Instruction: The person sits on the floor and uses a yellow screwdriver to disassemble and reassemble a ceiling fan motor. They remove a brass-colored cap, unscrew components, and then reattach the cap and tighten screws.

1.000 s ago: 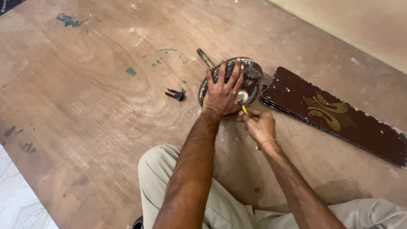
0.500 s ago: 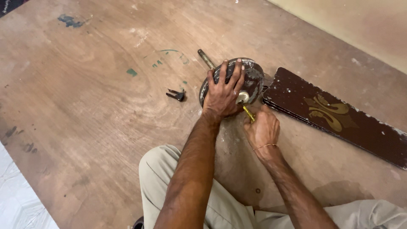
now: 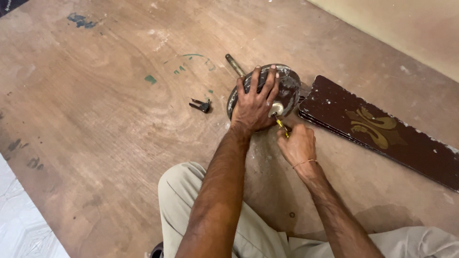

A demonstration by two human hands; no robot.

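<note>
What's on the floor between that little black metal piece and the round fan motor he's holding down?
Nothing: in the head view only bare scuffed wooden floor separates the small black bracket from the round motor housing under the left hand.

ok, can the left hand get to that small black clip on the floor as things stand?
Probably yes. The left hand is spread on the round motor housing, and the black clip lies on bare floor just beside it, nothing between.

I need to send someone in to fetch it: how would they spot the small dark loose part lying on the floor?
Start at the round dark metal fan motor housing on the brown wooden floor, pressed down by the left hand. Look just beyond its far side from the long dark brown fan blade with gold ornament. There lies the small black pronged metal piece, alone and touching nothing.
</note>
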